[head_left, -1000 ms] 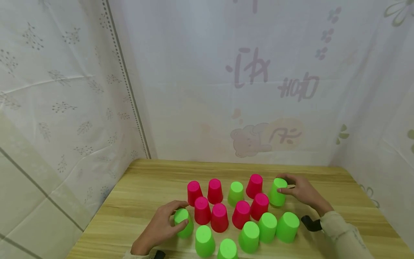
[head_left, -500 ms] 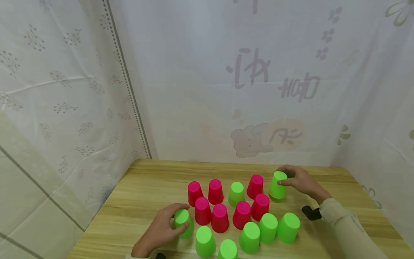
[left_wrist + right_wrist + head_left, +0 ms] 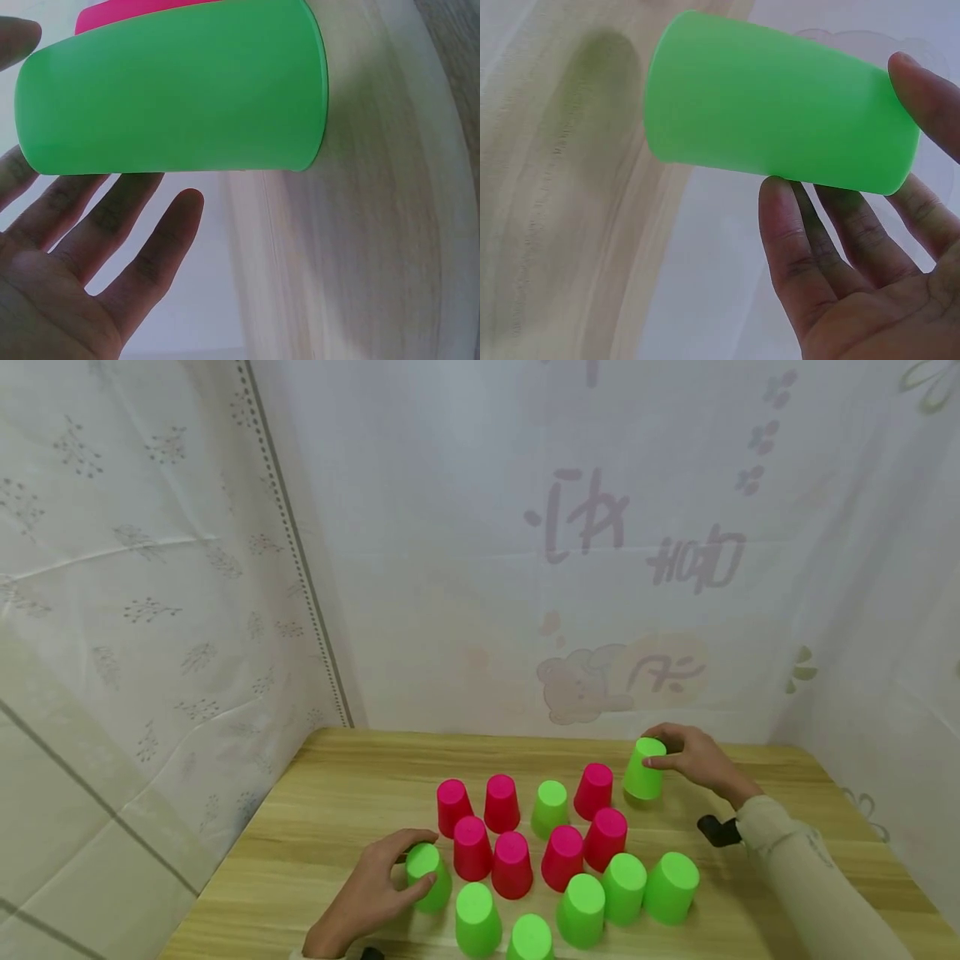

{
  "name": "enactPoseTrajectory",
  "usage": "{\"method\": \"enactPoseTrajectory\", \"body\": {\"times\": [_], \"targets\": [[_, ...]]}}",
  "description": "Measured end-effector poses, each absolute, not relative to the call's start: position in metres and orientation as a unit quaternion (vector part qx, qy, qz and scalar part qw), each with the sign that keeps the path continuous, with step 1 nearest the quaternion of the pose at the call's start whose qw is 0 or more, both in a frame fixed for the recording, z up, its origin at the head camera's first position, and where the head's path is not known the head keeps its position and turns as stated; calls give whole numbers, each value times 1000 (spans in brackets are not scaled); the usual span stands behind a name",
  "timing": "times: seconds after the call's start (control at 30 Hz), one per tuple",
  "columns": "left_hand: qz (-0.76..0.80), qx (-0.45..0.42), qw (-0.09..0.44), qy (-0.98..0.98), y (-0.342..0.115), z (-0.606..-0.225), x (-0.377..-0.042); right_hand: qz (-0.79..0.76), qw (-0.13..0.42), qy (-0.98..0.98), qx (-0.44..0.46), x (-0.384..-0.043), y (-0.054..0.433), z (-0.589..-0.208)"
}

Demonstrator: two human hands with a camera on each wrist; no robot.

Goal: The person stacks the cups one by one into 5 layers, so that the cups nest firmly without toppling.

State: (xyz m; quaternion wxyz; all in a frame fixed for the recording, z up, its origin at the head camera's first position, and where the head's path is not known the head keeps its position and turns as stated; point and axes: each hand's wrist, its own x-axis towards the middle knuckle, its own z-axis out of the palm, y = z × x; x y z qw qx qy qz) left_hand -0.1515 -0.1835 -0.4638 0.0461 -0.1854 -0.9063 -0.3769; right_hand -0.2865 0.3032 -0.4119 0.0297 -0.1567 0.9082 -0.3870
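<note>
Pale patterned cloth (image 3: 450, 568) hangs behind & to both sides of the back green cup (image 3: 551, 810), w/ faded lettering & a bear print on the stretch behind it. Wood tabletop (image 3: 360, 777) lies under & all round it. Pale R sleeve (image 3: 810, 868) comes in from its R.

R hand (image 3: 701, 764), well R & a bit behind it, holds the R green cup (image 3: 780, 105) btwn thumb & fingers; that cup's upside down, lifted clear of the wood, shadow (image 3: 600, 97) below. L hand (image 3: 375, 885), front-L of it, has thumb & fingers round the L green cup (image 3: 172, 97), grip abt cup-wide; cup's upside down, looks to be standing.

Five more green cups (image 3: 581, 910), mouth-down, front-L to front-R of it. Seven red cups (image 3: 512, 866), also mouth-down: two L, one just R, four in front. Black fitting (image 3: 718, 831) at R cuff, R of it.
</note>
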Motion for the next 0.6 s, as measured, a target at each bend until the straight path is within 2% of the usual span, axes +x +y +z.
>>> {"method": "enactPoseTrajectory", "body": {"times": [0.6], "targets": [[-390,-209,79,-893,-189,-468,-150,-354,1,928,-116,-317,288,-421]]}}
